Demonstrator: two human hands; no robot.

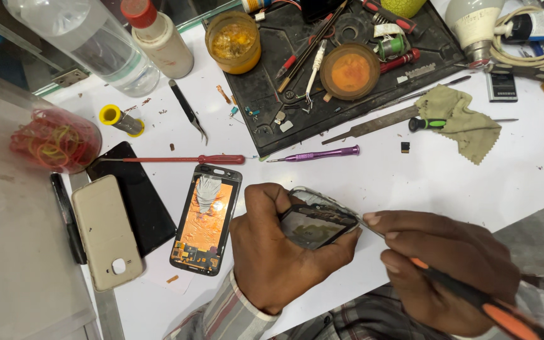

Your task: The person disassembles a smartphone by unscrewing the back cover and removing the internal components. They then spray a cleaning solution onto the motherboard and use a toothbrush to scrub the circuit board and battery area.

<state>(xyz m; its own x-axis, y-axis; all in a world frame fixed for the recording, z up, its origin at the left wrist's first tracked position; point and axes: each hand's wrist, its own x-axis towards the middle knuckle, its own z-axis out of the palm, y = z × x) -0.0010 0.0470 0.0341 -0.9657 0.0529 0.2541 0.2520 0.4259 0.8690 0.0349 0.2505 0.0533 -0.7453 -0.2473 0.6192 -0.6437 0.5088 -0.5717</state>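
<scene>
The left hand [272, 252] clamps a phone frame [319, 220] just right of the opened phone [208, 217]. The right hand [448, 264] grips an orange-handled screwdriver [473, 296], its tip at the frame's edge; a slip could gouge the frame or jab fingers. The white worktop [410, 182] beyond the phone is crowded with tools.

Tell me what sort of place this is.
Most likely a phone repair bench: an opened phone lies on the white table, screwdrivers sit by a black work mat, and the left hand grips a phone frame.
</scene>
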